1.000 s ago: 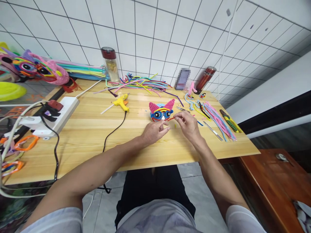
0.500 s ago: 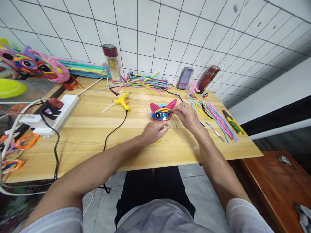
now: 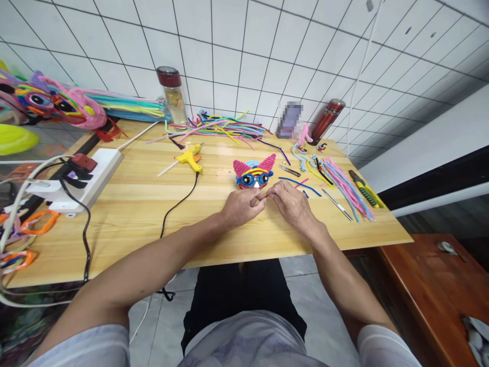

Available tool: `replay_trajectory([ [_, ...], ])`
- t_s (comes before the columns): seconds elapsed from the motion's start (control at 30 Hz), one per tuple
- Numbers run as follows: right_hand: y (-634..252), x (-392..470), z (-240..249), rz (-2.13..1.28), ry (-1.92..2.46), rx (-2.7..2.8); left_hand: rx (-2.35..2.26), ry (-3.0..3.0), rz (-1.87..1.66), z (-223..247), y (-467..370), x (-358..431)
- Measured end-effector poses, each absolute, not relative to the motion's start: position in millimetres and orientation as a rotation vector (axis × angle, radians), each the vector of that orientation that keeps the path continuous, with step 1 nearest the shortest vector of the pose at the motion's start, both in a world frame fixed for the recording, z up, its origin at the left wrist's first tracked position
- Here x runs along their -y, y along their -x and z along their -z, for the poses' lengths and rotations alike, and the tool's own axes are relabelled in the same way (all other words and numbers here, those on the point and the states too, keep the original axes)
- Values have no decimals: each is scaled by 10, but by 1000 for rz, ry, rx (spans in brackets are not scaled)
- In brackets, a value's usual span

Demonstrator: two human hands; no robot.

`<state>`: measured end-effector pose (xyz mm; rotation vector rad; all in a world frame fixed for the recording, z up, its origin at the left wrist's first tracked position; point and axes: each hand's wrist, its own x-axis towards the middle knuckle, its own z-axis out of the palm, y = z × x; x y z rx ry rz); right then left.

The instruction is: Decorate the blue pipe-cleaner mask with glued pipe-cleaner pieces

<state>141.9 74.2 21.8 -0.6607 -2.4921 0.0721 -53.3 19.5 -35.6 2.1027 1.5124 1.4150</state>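
In the head view, a small cat-like face (image 3: 255, 179) made of coloured pipe cleaners rests on the wooden table, with pink ears and blue-ringed eyes. My left hand (image 3: 244, 208) is just in front of it, fingers pinched. Close on its right, my right hand (image 3: 289, 203) is closed too, thumb and fingertips together. A short red pipe cleaner (image 3: 266, 195) spans the small gap between my fingertips, gripped by both hands. My fingers hide most of it. Behind my right hand lie thread snips (image 3: 290, 170) and a blue pipe cleaner (image 3: 301, 184).
A yellow glue gun (image 3: 191, 158) lies left, its black cord crossing the table. A white power strip (image 3: 91, 178) sits farther left. Pipe cleaners (image 3: 225, 127), a glass bottle (image 3: 172, 97) and a red flask (image 3: 327, 122) are behind; tweezers (image 3: 336, 205) and a cutter (image 3: 364, 189) lie right.
My right hand has moved down and left from beside the cat-like face to meet my left hand. The snips and blue pipe cleaner behind it have come into view.
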Motion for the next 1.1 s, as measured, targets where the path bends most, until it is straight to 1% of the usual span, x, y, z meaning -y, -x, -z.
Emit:
replay_trajectory([
  [0.17, -1368, -695, -122, -85, 711, 2447, -1572, -2138, -1327, 344, 557, -196],
  [0.33, -1306, -605, 4, -186, 772, 2254, -1566, -2122, -1413, 334, 565, -188],
  [0.47, -1248, -537, 34, -301, 853, 2120, -1541, -1970, -1452, 297, 550, -167],
  [0.63, -1267, -557, -8, -434, 963, 2010, -1364, -1784, -1382, 170, 587, -150],
  [0.9, -1356, -572, -38, -393, 830, 2153, -1104, -1520, -1274, 129, 601, -203],
  [1.1, -1370, -546, 7, -359, 806, 2152, -1048, -1413, -1154, 177, 585, -245],
])
